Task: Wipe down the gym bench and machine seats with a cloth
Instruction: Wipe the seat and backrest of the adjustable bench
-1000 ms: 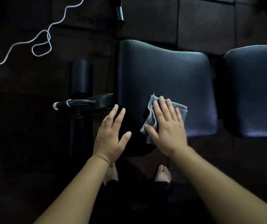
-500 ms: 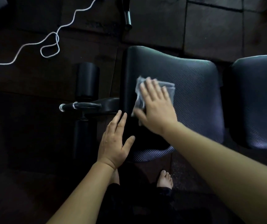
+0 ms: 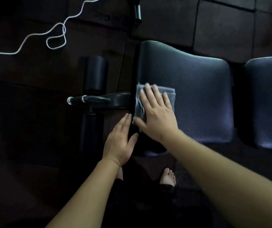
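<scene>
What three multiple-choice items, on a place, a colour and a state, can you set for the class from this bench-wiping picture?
1. Where does the folded grey cloth lie? A) over a metal bar B) by the left edge of the black textured seat pad C) on a foam roller
2. What colour is the thin looped cord on the dark tiled floor? A) red B) white C) green
3. How is the right hand? A) a fist B) gripping a bar C) flat, fingers straight, on the cloth
Key: 1 B, the cloth rests at the pad's left edge; 2 B, it shows white on dark floor; 3 C, straight fingers press the cloth.
</scene>
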